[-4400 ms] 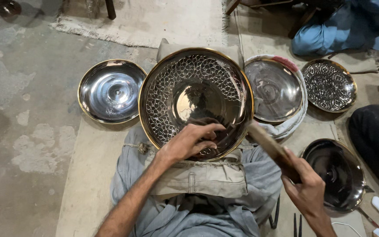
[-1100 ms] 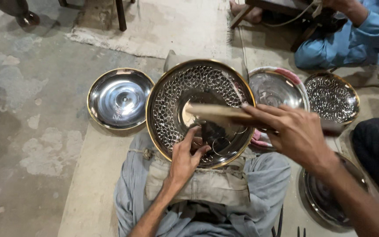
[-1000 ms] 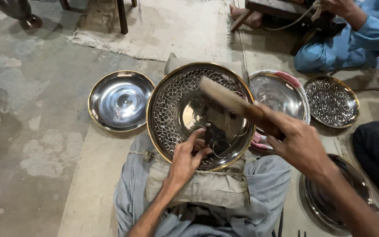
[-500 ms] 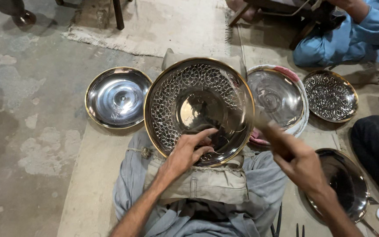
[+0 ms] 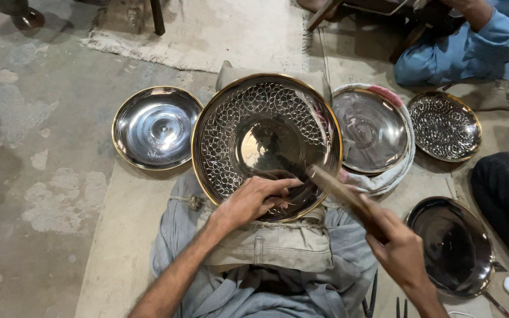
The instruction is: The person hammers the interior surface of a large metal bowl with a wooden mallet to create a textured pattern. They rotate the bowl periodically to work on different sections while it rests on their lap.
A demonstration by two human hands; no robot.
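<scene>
A large round metal bowl [image 5: 266, 144] with a brass-coloured rim rests on the person's lap, tilted toward the camera; its polished centre is smooth and mirror-like, while a broad ring of hammered, scale-like dimples covers the inner wall. The left hand [image 5: 254, 200] lies on the bowl's near rim, fingers curled down onto the metal inside; whether it pinches a small tool I cannot tell. The right hand [image 5: 399, 250] is closed around the handle of a wooden mallet [image 5: 340, 191], whose blurred head sits just over the bowl's right edge. To the left a plain shiny bowl [image 5: 155, 126] sits on the floor. To the right another smooth bowl [image 5: 369, 129] nests in a cloth ring [image 5: 405, 162], beside a small fully dimpled bowl [image 5: 445, 125] and a dark bowl [image 5: 452, 244].
</scene>
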